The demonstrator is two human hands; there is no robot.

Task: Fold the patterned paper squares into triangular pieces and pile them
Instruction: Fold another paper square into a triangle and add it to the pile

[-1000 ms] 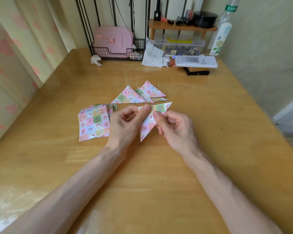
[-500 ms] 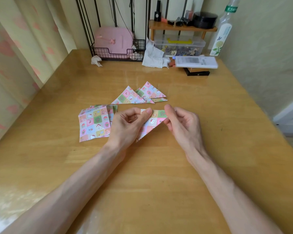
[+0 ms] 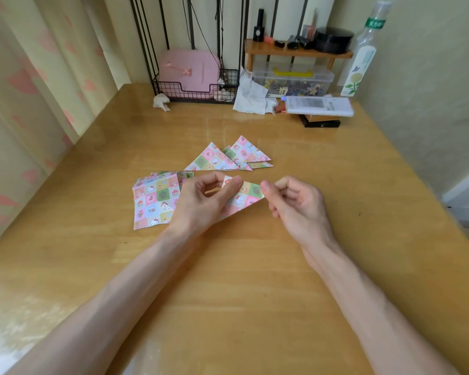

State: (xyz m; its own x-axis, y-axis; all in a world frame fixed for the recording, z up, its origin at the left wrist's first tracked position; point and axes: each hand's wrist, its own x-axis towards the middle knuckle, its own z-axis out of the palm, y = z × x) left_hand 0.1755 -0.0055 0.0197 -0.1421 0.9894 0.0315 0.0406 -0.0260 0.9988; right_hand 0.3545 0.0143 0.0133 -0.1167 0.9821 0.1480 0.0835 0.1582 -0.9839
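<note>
A folded patterned paper triangle [image 3: 243,197] hangs just above the wooden table [image 3: 255,280] between my hands. My left hand [image 3: 201,204] pinches its left part between thumb and fingers. My right hand [image 3: 295,204] pinches its right corner at the thumb tip. A stack of unfolded patterned squares [image 3: 153,203] lies flat to the left, partly hidden by my left hand. Beyond my hands lies a loose pile of folded triangles [image 3: 232,156], overlapping each other.
Along the back edge stand a black wire basket [image 3: 184,89] with a pink case, crumpled tissue [image 3: 251,97], a clear storage box [image 3: 293,79] under a small wooden shelf, a white flat packet [image 3: 318,105] and a tall bottle [image 3: 362,52]. A curtain hangs at the left.
My right hand slid rightward along the folded paper to its right corner. The paper tilted flatter, with its folded edge now running down-left. My left hand kept its pinch.
</note>
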